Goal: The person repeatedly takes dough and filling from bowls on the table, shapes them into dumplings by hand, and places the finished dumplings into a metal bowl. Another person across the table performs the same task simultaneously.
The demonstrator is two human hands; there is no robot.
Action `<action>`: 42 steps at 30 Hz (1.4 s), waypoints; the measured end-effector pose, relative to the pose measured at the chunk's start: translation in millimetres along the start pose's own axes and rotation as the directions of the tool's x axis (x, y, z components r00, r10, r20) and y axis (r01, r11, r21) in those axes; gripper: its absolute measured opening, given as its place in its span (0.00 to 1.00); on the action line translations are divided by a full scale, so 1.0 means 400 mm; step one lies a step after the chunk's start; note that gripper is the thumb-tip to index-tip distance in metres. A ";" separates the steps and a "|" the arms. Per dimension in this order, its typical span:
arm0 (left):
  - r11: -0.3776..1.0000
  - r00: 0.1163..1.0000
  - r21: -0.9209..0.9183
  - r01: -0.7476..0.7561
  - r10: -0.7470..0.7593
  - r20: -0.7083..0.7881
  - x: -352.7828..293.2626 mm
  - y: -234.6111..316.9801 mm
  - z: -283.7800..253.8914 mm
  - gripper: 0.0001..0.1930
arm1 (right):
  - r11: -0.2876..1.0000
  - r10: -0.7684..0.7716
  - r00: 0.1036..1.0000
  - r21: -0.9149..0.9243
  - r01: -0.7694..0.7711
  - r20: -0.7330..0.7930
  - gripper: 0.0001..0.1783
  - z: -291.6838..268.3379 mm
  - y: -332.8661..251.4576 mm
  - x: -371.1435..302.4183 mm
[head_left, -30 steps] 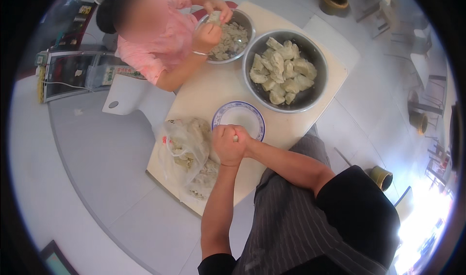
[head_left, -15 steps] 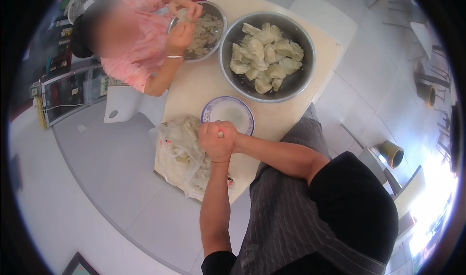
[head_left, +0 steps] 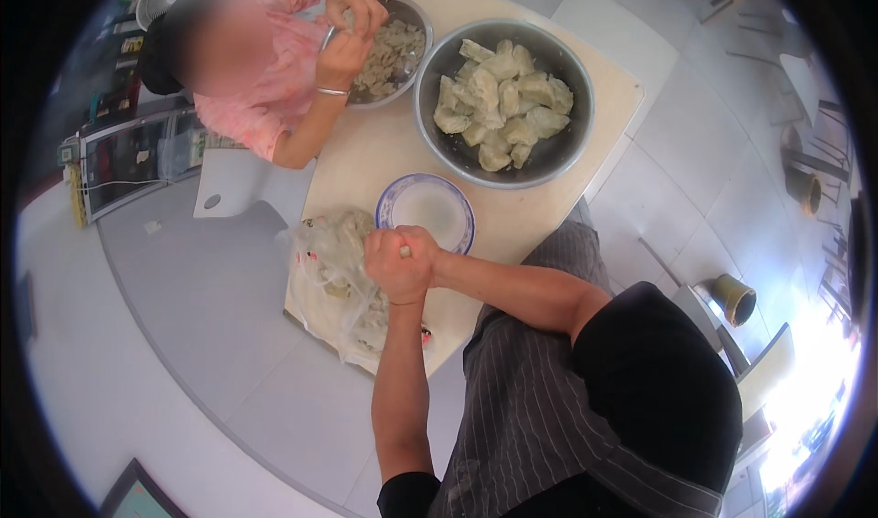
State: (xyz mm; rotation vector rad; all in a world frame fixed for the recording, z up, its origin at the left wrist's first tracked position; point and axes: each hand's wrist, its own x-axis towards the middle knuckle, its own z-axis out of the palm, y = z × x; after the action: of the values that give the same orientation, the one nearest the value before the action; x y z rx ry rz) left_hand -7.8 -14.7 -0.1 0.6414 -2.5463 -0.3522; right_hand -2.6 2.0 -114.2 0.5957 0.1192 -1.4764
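My left hand point(head_left: 391, 271) and my right hand point(head_left: 428, 251) are pressed together just below a small blue-rimmed white plate point(head_left: 437, 205). Both pinch a small pale dumpling point(head_left: 405, 252); only a sliver of it shows between my fingers. To the left of my hands lies a clear plastic bag point(head_left: 329, 271) of pale wrappers, on the table's near corner. A large metal bowl point(head_left: 558, 152) of folded dumplings stands beyond the plate.
The light wooden table point(head_left: 366, 166) also carries a smaller metal bowl point(head_left: 413, 15) of filling at its far left. A person in a pink top point(head_left: 265, 70) works over it with both hands. A white stool point(head_left: 229, 193) and grey tiled floor lie left; a brass pot point(head_left: 734, 299) stands right.
My hands stay clasped on the dumpling beside the plate, kneading slightly. The view has shifted, so the table sits higher and to the left. The other person's hands keep moving at the small bowl.
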 end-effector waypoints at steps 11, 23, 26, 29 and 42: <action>1.000 1.000 -0.001 0.004 -0.004 -0.026 -0.002 0.000 -0.011 0.08 | 0.999 -0.032 0.999 -0.005 0.032 0.001 0.14 0.001 0.015 0.014; 0.999 0.999 -0.008 0.034 -0.035 -0.030 -0.024 -0.023 -0.015 0.09 | 0.998 -0.011 1.000 -0.064 0.010 -0.018 0.14 0.007 0.006 0.009; 0.997 0.998 -0.045 0.058 -0.060 -0.031 -0.013 -0.027 -0.009 0.08 | 0.996 -0.004 1.000 -0.090 0.003 -0.008 0.14 0.023 0.000 -0.001; 0.983 0.992 -0.149 0.109 -0.116 -0.040 0.005 -0.028 -0.005 0.07 | 0.992 -0.017 1.000 -0.128 0.017 -0.002 0.14 0.051 -0.050 -0.025; 0.449 0.856 -0.772 0.449 -0.463 0.229 0.174 0.114 0.279 0.17 | 0.185 -0.901 0.414 -0.978 0.101 -0.127 0.19 0.267 -0.423 -0.321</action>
State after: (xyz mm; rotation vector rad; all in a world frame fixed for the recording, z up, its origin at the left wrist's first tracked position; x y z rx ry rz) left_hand -136.0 3.7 -51.3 0.9112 -1.7921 -1.5872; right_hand -208.7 73.0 -19.5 0.1434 1.9567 -1.4950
